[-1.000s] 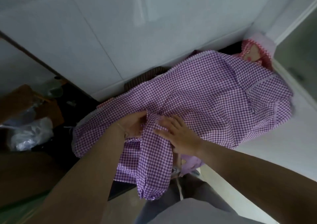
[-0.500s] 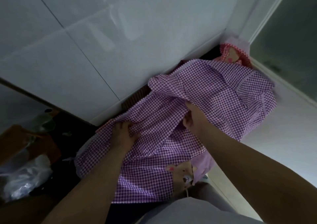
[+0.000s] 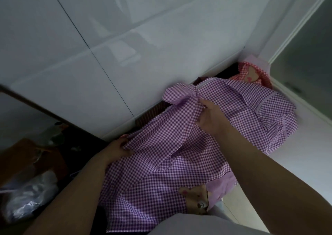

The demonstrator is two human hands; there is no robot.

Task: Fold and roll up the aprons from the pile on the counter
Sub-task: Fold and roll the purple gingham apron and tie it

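Purple gingham apron front and centre, spread loose across the counter and spilling over its near edge toward the person's body. A bear patch shows on the lower part, near the hanging hem. The right hand has its fingers curled into a bunched fold at the apron's upper middle, and a gathered sleeve-like end puffs up just beyond the fingertips, close against the white wall panels. The left hand pinches the cloth's left edge, thumb and fingers closed on it, right where the fabric meets the dark gap below the wall. Between the two hands the cloth is pulled into a raised ridge.

Behind it, tucked in the far corner, a pink-red gingham apron with a bear patch of its own peeks out, partly covered by the purple one. A striped brown cloth shows at the wall's foot, under the purple fabric.

Out to the right, bare pale counter runs to a white frame with a dark pane beside it. On the left, it's dim: a crumpled clear plastic bag, contents too murky to tell, with something brown behind it.
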